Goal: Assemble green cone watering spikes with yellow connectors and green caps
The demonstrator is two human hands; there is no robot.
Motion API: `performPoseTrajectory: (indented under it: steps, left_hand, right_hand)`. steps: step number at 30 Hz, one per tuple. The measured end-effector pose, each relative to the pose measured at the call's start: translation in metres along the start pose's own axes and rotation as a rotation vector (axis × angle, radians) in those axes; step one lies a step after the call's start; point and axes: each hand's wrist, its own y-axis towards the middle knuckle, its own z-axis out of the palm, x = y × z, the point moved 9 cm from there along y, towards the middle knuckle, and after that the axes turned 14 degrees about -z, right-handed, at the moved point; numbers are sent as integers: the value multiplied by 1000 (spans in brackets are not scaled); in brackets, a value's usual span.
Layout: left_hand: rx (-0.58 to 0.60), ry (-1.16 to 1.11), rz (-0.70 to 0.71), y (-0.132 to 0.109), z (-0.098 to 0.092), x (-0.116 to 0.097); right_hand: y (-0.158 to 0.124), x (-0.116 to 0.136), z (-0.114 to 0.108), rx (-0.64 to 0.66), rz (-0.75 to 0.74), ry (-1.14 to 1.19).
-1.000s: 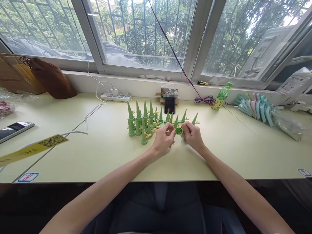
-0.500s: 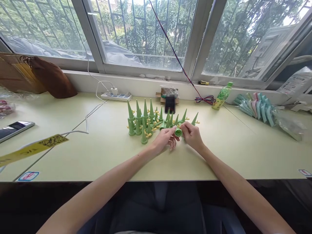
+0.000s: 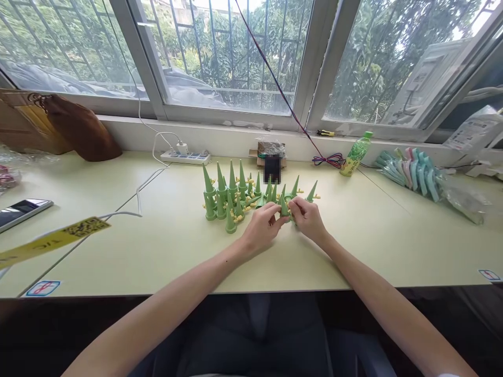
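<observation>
Between my hands is a green plant-watering spike point(image 3: 284, 206), its pointed tip up. My left hand point(image 3: 262, 226) is closed on its base, thumb and fingers pinching from the left. My right hand point(image 3: 308, 217) is closed at the spike's right side, fingertips pinching where a bit of yellow valve shows; the fingers hide most of that part. Several more green spikes with yellow valves stand to the left, the nearest being a front spike point(image 3: 230, 221). Others stand behind my hands, and a far-right spike point(image 3: 312, 192) rises beyond my right hand.
A small open carton point(image 3: 279, 148) sits at the back by a dark blurred item. A power strip point(image 3: 186, 156), a green-capped bottle point(image 3: 357, 154), bundled wire point(image 3: 329, 160) and bagged pastel pieces point(image 3: 412, 170) line the back. A phone point(image 3: 24, 212) and yellow tag point(image 3: 55, 241) are left.
The held spike has turned from showing me its round open base to pointing its tip upward. My left fingers have shifted around its base. The view has moved slightly.
</observation>
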Motion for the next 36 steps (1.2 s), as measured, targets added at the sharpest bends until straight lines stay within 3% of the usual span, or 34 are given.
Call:
performPoseTrajectory:
  steps: [6, 12, 18, 24, 30, 36]
  left_hand:
    - [12, -9, -36, 0, 1, 0]
    - [-8, -164, -206, 0, -2, 7]
    - [148, -511, -443, 1, 12, 22]
    - [372, -734, -602, -1, 32, 28]
    - [398, -836, -607, 0, 32, 32]
    - [312, -659, -439, 2, 21, 22]
  right_hand:
    - [-1, -2, 0, -8, 18, -17]
    - [-4, -8, -4, -77, 73, 27]
    - [-5, -9, -10, -144, 89, 55]
    - [-3, -4, -4, -81, 53, 58]
    - [-2, -4, 0, -34, 38, 63]
    - [-1, -4, -1, -22, 27, 16]
